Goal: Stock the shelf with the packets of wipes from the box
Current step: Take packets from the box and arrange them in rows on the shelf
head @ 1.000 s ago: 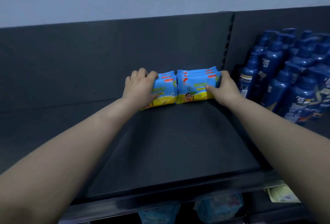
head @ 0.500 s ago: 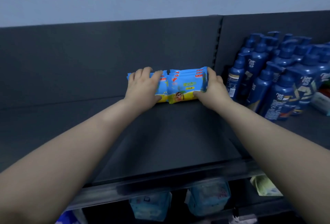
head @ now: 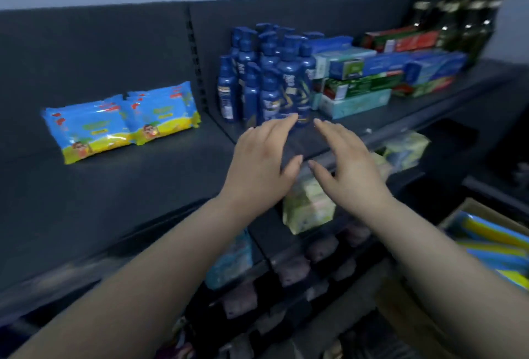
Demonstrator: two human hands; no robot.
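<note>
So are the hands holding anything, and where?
Nothing. Both the left hand and right hand are open and empty, clear of the blue-and-yellow wipes packets.

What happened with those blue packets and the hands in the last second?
Both let go of the packets of wipes and drew back to the right: the left hand and right hand now hang open in front of the blue bottles. The packets stayed side by side at the back of the shelf.

Blue-and-yellow packets of wipes [head: 123, 121], dark-blue bottles [head: 266, 78]

wipes packets [head: 123, 121] on shelf [head: 120, 186], bottles [head: 263, 80] right
</note>
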